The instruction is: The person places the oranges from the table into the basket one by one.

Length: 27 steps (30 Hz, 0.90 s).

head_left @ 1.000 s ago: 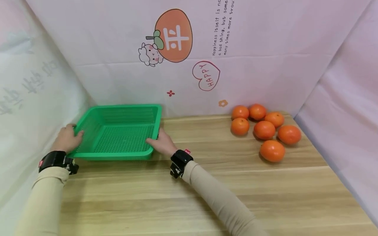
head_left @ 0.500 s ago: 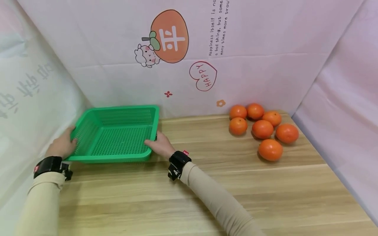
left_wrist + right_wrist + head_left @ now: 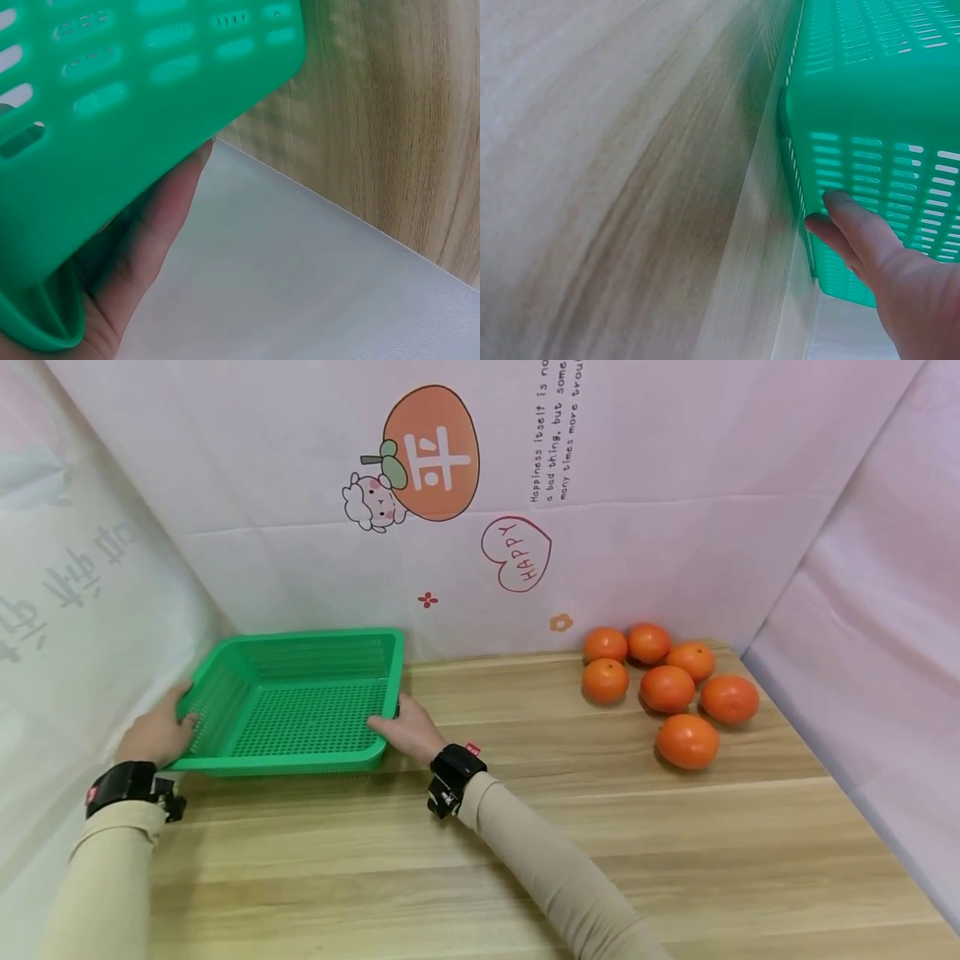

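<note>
Green plastic forms a shallow, open basket (image 3: 285, 764) with slotted walls and a mesh floor, at the far left of the wooden surface (image 3: 337, 877). Both hands grasp it, one at either end. On the left side, the left hand (image 3: 157, 735) grips the rim: its thumb lies over the edge and its fingers pass round the outside, as the left wrist view also shows from below. On the right side, the right hand (image 3: 412, 728) holds the opposite wall, thumb hooked over the rim, while in the right wrist view fingertips press the slotted outer face near the bottom. Whether the whole base sits flat on the wood I cannot tell.

Each wrist wears a black band, the left one (image 3: 123, 785) and the right one (image 3: 457, 766), below which run beige sleeves (image 3: 555, 860).

Well apart from the basket, at the far right, seven orange fruits (image 3: 667, 689) lie in a loose cluster. The nearest fruit (image 3: 687, 742) sits a little forward of the others.

White cloth (image 3: 660, 527) rises behind the surface, printed with a big orange fruit figure (image 3: 435, 452), a small sheep (image 3: 371, 503), a red heart (image 3: 517, 554) reading "HAPPY", two little flowers (image 3: 561, 623) and lines of English lettering (image 3: 555, 443). More pale cloth hangs to the left and right.
</note>
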Each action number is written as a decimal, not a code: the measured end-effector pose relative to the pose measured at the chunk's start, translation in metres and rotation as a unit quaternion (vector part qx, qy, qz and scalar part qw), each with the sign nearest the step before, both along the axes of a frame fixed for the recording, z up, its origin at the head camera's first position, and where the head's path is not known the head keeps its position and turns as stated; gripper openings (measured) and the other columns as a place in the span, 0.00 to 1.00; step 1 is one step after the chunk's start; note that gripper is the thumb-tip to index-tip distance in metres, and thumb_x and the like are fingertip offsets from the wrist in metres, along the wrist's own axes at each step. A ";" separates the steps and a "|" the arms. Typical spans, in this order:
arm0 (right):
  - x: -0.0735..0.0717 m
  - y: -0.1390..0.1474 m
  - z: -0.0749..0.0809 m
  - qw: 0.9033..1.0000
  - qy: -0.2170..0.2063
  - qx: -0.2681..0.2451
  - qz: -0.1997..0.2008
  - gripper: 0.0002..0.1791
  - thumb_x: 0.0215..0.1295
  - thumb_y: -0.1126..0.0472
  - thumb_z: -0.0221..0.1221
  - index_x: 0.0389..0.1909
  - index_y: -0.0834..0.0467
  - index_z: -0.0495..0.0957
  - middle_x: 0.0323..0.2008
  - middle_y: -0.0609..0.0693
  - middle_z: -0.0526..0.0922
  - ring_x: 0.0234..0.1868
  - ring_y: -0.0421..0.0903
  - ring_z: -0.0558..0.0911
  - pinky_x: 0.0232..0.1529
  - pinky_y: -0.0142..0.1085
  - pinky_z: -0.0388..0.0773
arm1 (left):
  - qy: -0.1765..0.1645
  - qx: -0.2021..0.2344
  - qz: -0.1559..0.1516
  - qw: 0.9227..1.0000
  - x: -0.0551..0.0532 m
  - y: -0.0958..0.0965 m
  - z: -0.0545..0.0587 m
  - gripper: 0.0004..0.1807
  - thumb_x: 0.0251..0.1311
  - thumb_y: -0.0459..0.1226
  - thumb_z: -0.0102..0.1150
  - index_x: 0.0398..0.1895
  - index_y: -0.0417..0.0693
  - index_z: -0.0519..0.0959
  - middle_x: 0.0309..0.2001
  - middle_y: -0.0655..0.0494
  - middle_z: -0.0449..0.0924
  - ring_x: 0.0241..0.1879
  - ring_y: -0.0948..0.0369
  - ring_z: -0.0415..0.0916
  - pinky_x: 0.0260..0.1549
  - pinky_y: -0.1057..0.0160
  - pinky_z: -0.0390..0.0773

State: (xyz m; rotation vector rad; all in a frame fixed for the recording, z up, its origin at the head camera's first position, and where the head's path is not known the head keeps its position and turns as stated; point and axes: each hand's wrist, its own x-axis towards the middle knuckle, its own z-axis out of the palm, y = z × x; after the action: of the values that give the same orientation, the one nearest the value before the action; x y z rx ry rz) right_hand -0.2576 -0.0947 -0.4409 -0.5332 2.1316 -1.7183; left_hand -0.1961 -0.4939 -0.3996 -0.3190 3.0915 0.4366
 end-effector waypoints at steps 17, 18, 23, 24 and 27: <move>-0.001 0.004 -0.002 1.000 0.003 0.008 -0.005 0.32 0.75 0.55 0.59 0.77 0.50 0.66 0.70 0.56 0.79 0.68 0.49 0.80 0.71 0.47 0.74 | 0.019 0.007 0.013 1.000 0.004 0.011 0.000 0.36 0.81 0.41 0.40 0.85 0.42 0.43 0.66 0.13 0.61 0.53 0.18 0.68 0.44 0.29 0.71; -0.001 0.004 -0.003 1.000 0.004 0.007 -0.005 0.31 0.75 0.54 0.59 0.77 0.50 0.66 0.70 0.56 0.79 0.68 0.49 0.80 0.71 0.47 0.74 | 0.019 0.008 0.014 1.000 0.004 0.011 0.000 0.36 0.81 0.42 0.40 0.85 0.42 0.43 0.66 0.13 0.61 0.53 0.18 0.68 0.44 0.29 0.71; -0.003 0.006 -0.003 1.000 0.008 0.010 -0.003 0.30 0.75 0.54 0.59 0.76 0.50 0.68 0.69 0.57 0.79 0.67 0.48 0.80 0.70 0.46 0.75 | 0.020 0.010 0.017 1.000 0.003 0.013 0.001 0.36 0.81 0.42 0.39 0.85 0.41 0.43 0.65 0.12 0.61 0.53 0.18 0.68 0.43 0.29 0.72; -0.003 0.006 -0.002 1.000 0.007 0.012 -0.002 0.30 0.75 0.54 0.59 0.76 0.51 0.68 0.69 0.56 0.80 0.67 0.48 0.80 0.70 0.47 0.75 | 0.019 0.011 0.018 1.000 0.003 0.013 0.002 0.36 0.81 0.42 0.39 0.85 0.41 0.43 0.65 0.12 0.61 0.53 0.18 0.69 0.43 0.29 0.72; -0.003 0.008 -0.001 1.000 0.006 0.016 -0.001 0.31 0.75 0.55 0.58 0.77 0.51 0.67 0.69 0.54 0.80 0.68 0.49 0.80 0.71 0.47 0.75 | 0.020 0.012 0.020 1.000 0.004 0.016 0.003 0.36 0.81 0.42 0.39 0.85 0.41 0.44 0.65 0.12 0.62 0.52 0.19 0.69 0.42 0.30 0.72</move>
State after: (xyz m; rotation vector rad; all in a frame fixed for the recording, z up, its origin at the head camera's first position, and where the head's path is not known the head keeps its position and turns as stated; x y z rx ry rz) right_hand -0.2603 -0.0868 -0.4415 -0.5344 2.1663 -1.6825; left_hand -0.1926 -0.4781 -0.3962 -0.3773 3.1206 0.4861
